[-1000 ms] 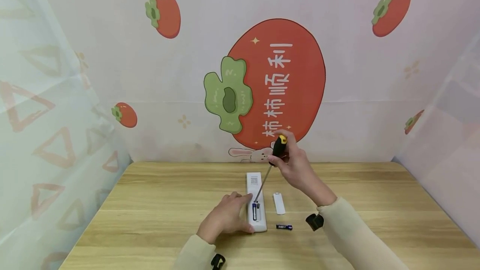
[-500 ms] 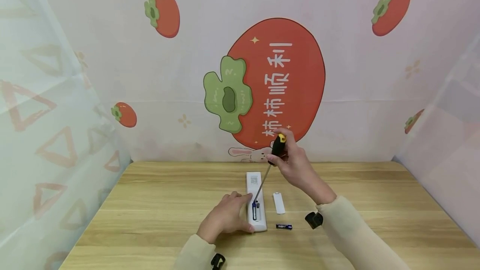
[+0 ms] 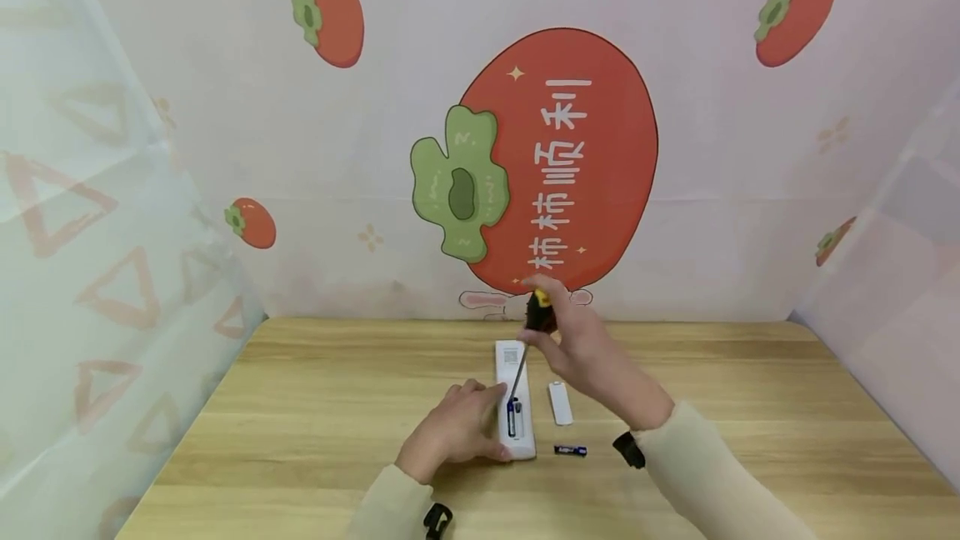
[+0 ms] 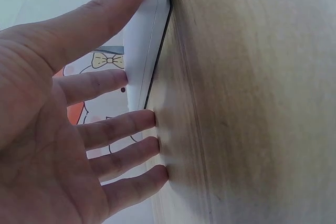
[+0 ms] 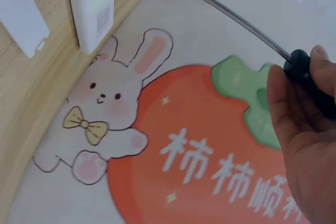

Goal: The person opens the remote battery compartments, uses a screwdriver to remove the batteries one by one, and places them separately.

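Note:
A white remote control (image 3: 517, 447) lies back side up on the table, its battery compartment uncovered. One blue battery (image 3: 512, 420) sits in the compartment's left slot. My left hand (image 3: 453, 433) presses the remote's left side with thumb and index finger, both fairly straight; the left wrist view shows the other fingertips (image 4: 157, 145) on the tabletop. My right hand (image 3: 588, 357) grips a black-and-yellow screwdriver (image 3: 537, 313). Its long shaft (image 5: 231, 17) slants down to the upper end of the battery, where the exact contact is too small to tell.
Right of the remote lies the white battery cover (image 3: 560, 403). Nearer the front, a loose blue battery (image 3: 570, 451) rests crosswise on the wooden table (image 3: 337, 407). A printed cloth backdrop (image 3: 397, 107) rises along the table's back edge, with hangings at both sides.
My right hand has shifted left and lower, bringing the screwdriver's handle down and more upright while its tip stays by the battery. The left hand keeps its place on the remote.

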Tool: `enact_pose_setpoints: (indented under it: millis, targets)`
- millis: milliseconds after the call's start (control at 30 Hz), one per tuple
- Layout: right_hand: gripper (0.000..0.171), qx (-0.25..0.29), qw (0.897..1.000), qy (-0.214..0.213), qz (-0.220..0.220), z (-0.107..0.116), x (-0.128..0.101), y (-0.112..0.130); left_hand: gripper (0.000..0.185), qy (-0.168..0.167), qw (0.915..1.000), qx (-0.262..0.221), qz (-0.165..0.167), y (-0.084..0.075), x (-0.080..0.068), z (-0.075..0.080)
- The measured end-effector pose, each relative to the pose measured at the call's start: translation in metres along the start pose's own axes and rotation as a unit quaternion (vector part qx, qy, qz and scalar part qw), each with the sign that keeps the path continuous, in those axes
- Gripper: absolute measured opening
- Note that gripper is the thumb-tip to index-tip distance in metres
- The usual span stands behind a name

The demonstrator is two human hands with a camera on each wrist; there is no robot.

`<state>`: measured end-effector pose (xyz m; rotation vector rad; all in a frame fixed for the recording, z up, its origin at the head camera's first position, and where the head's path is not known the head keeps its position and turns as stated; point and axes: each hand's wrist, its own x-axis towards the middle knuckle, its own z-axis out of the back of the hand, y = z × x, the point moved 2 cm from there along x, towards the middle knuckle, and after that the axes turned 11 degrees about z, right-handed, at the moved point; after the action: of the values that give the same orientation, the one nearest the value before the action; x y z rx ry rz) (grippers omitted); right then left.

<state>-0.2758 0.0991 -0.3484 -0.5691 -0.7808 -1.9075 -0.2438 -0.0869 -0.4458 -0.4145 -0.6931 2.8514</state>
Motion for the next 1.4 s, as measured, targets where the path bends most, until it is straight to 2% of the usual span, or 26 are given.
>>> enact_pose_setpoints:
  millis: [133, 300, 533, 700, 833, 1033, 1100, 1267, 1400]
  targets:
    - [0.068, -0.049, 0.995, 0.017, 0.081, -0.005, -0.002, 0.021, 0.089, 0.002, 1.0000, -0.008, 0.005, -0.001, -0.001, 0.002]
    - [0.064, -0.090, 0.986, 0.024, 0.136, -0.012, -0.005, 0.035, 0.088, 0.009, 0.9996, -0.023, 0.009, -0.001, -0.001, 0.001]
    - [0.060, -0.076, 0.985, 0.028, 0.152, -0.014, -0.012, 0.043, 0.082, 0.005, 0.9998, -0.020, -0.008, -0.002, -0.001, 0.001]
    - [0.057, -0.101, 0.980, 0.026, 0.167, -0.014, -0.018, 0.049, 0.076, 0.006, 0.9996, -0.026, -0.011, -0.003, -0.002, 0.002]
    - [0.050, -0.131, 0.972, 0.027, 0.193, -0.017, -0.021, 0.054, 0.069, 0.007, 0.9995, -0.025, -0.019, -0.002, -0.001, 0.001]
    - [0.024, -0.164, 0.956, 0.021, 0.241, -0.021, -0.026, 0.062, 0.066, 0.001, 0.9993, -0.018, -0.032, 0.001, -0.001, 0.000]
    - [0.027, -0.164, 0.955, 0.020, 0.245, -0.022, -0.029, 0.064, 0.067, 0.000, 0.9994, -0.019, -0.031, 0.001, -0.002, 0.001]
    - [0.050, -0.158, 0.956, 0.021, 0.244, -0.021, -0.033, 0.065, 0.076, -0.006, 0.9994, -0.013, -0.031, 0.001, -0.003, 0.001]
    - [0.045, -0.137, 0.963, 0.015, 0.231, -0.018, -0.033, 0.061, 0.081, -0.004, 0.9997, -0.011, -0.021, 0.001, -0.002, 0.001]
